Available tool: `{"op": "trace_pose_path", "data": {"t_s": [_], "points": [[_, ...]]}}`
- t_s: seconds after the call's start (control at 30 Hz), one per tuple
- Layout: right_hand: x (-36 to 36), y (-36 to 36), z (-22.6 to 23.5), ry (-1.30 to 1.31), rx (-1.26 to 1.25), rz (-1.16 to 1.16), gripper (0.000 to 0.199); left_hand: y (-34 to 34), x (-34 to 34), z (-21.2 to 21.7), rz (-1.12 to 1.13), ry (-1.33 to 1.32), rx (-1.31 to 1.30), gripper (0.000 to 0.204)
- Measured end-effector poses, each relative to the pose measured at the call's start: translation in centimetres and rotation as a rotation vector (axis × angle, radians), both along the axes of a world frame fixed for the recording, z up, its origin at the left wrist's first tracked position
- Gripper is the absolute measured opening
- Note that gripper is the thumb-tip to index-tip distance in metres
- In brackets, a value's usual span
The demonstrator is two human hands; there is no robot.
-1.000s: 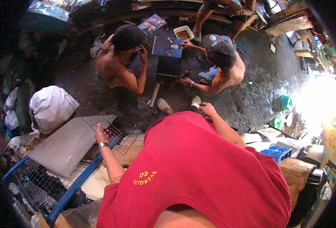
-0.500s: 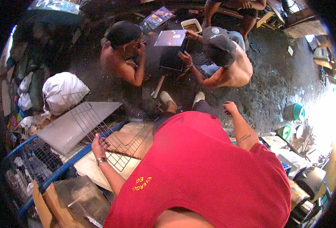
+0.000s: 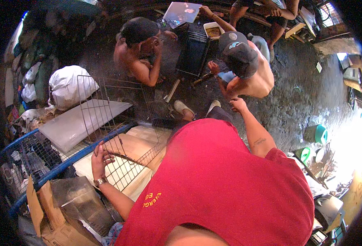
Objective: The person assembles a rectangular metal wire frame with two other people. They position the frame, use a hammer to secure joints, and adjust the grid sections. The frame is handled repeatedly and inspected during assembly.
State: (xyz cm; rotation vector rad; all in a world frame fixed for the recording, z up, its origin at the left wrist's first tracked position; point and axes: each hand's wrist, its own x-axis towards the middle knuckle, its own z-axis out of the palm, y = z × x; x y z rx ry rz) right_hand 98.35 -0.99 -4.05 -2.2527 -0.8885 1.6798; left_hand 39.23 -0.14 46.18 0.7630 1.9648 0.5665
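My left hand (image 3: 100,159), with a watch on its wrist, has its fingers curled at the near edge of a wire rack (image 3: 125,148). The rack stands tilted over cardboard sheets (image 3: 138,141). Extended forward, my right hand (image 3: 239,105) has loosely bent fingers and nothing visible in it, close beside the back of a crouching person in a cap (image 3: 250,76). That person's raised hand (image 3: 206,11) holds a shiny picture panel (image 3: 181,14) by its edge. Below the panel a dark box-shaped frame (image 3: 192,55) stands on the floor.
Another person (image 3: 136,53) crouches at far left. A blue-framed wire cage (image 3: 68,164) bears a grey sheet (image 3: 76,125), with a white sack (image 3: 72,87) behind. A cardboard box (image 3: 52,219) sits at lower left. A white tub (image 3: 213,30) and wood strip (image 3: 172,90) lie ahead.
The wire rack has tipped more upright as my left hand shifted left and nearer. My right hand moved forward. The person in the cap has lifted the picture panel away from the dark frame.
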Motion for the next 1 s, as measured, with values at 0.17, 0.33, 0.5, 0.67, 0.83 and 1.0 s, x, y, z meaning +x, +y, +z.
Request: {"op": "trace_pose_path", "data": {"t_s": [0.17,0.33,0.5,0.67,0.83,1.0], "points": [[-2.6,0.5,-1.5,0.028,0.07,0.074,0.038,-1.1,0.7,1.6,-0.006,-0.017,-0.019,0.038],[-3.1,-1.0,-0.6,-0.008,-0.02,0.106,0.037,-2.1,2.4,3.6,-0.043,0.05,-0.054,0.037],[-2.5,-2.9,0.5,0.024,-0.083,0.031,0.035,-1.6,3.9,6.3,-0.16,0.075,-0.083,0.044],[-1.8,-3.7,1.1,0.025,-0.124,-0.011,0.036,-0.2,6.7,7.4,-0.292,0.019,-0.082,0.036],[-2.5,-3.9,0.7,-0.041,-0.04,0.005,0.039,4.0,9.9,4.9,-0.432,0.026,-0.059,0.035],[-3.5,-5.2,1.2,0.021,-0.014,-0.096,0.04,8.5,12.8,0.5,-0.471,-0.074,-0.038,0.036]]}}
